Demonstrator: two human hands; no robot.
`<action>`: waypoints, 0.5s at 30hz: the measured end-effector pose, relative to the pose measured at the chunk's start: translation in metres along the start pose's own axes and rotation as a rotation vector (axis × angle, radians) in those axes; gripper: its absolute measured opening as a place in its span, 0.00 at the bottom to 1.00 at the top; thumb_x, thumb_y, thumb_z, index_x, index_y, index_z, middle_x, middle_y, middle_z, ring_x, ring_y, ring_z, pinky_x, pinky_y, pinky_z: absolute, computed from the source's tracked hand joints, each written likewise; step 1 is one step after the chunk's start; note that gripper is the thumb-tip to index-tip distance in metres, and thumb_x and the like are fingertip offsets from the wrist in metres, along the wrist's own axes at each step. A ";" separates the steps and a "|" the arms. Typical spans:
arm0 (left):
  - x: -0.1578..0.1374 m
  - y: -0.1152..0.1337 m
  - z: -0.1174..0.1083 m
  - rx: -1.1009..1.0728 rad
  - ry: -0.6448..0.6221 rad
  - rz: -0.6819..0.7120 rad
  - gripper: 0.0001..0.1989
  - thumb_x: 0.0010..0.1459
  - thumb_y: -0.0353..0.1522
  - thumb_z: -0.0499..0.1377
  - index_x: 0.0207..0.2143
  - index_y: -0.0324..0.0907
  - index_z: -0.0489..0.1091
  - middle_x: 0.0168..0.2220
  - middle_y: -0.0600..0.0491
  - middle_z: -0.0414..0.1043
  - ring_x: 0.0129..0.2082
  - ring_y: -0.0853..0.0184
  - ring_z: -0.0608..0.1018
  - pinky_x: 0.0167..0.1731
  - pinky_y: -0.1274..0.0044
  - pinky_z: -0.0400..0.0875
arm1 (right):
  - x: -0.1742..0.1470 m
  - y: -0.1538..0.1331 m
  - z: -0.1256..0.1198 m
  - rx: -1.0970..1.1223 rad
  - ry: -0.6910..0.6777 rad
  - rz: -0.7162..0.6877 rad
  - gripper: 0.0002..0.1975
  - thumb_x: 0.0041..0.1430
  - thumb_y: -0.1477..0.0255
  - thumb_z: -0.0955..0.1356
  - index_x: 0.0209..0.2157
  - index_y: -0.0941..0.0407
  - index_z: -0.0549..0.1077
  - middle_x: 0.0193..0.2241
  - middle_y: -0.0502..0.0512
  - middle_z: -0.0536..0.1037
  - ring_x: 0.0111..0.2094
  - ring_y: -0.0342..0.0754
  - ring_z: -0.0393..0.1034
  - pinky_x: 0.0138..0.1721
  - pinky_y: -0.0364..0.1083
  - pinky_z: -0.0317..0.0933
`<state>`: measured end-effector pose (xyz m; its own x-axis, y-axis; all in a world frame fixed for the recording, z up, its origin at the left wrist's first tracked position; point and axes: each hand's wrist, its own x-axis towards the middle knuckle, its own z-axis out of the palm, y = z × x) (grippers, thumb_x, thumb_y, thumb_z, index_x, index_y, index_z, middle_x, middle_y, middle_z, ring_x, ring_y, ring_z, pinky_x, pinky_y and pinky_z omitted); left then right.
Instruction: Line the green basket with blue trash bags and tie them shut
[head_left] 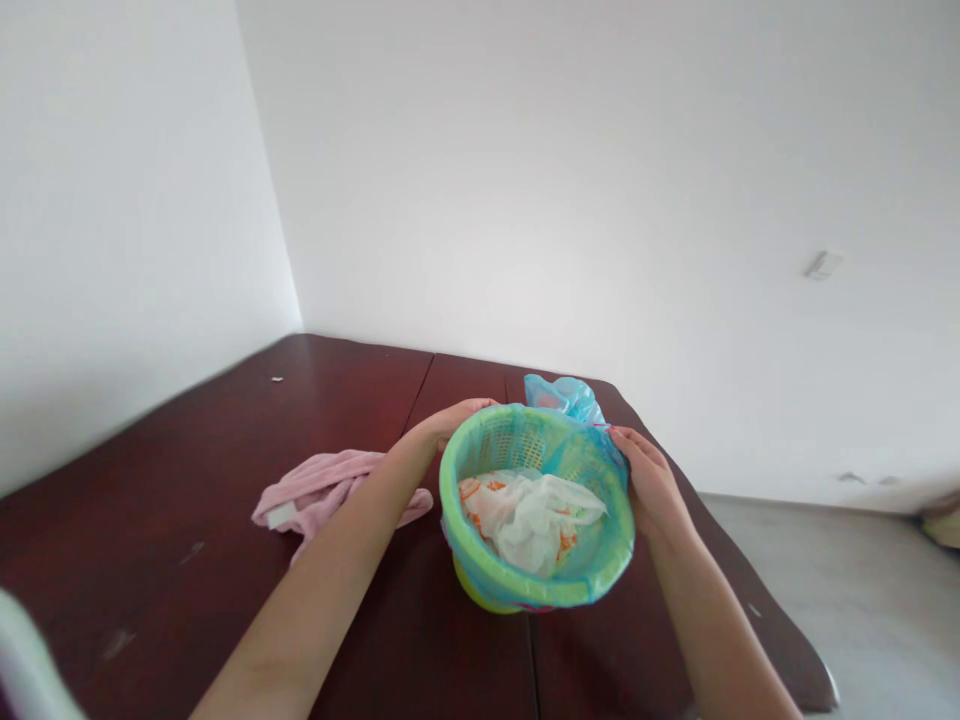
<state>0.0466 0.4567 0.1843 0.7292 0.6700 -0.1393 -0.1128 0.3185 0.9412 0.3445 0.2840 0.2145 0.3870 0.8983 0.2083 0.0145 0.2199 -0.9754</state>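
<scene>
A green plastic wastebasket with latticed walls is tilted toward me on the table. Thin blue trash bag lines its inside and folds over the rim, with a red drawstring showing at the right and along the front. Crumpled white plastic bags with orange print lie inside. At the far left of the rim, my left hand is closed on the trash bag's edge, its fingertips partly hidden. My right hand pinches the bag and its red drawstring at the right rim.
The dark red wooden table reaches the white walls. A pink cloth lies left of the wastebasket, partly behind my left forearm. Bunched blue plastic shows behind the basket. Beyond the table's right edge is grey floor.
</scene>
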 end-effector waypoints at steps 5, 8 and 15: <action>-0.014 0.008 -0.001 0.009 0.005 -0.016 0.24 0.65 0.52 0.78 0.44 0.40 0.86 0.42 0.44 0.90 0.41 0.54 0.87 0.52 0.62 0.83 | 0.000 -0.022 0.010 -0.155 -0.148 -0.038 0.33 0.57 0.46 0.87 0.52 0.54 0.88 0.36 0.56 0.89 0.32 0.51 0.79 0.36 0.49 0.73; -0.022 0.012 0.001 0.023 -0.067 -0.074 0.39 0.64 0.68 0.71 0.45 0.40 0.88 0.44 0.41 0.91 0.45 0.50 0.88 0.54 0.60 0.84 | -0.010 -0.026 0.016 -0.381 -0.214 -0.205 0.24 0.63 0.49 0.84 0.47 0.54 0.90 0.28 0.51 0.80 0.29 0.48 0.70 0.33 0.47 0.63; -0.020 0.017 0.000 0.147 -0.109 0.012 0.23 0.56 0.47 0.82 0.46 0.42 0.89 0.47 0.47 0.91 0.44 0.56 0.86 0.49 0.66 0.82 | -0.031 -0.035 0.025 -0.474 -0.320 -0.371 0.14 0.73 0.54 0.79 0.41 0.51 0.90 0.28 0.51 0.78 0.31 0.49 0.69 0.36 0.49 0.65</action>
<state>0.0297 0.4487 0.2036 0.7980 0.5940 -0.1015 -0.0274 0.2040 0.9786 0.3093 0.2582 0.2440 -0.0125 0.8799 0.4750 0.5243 0.4102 -0.7462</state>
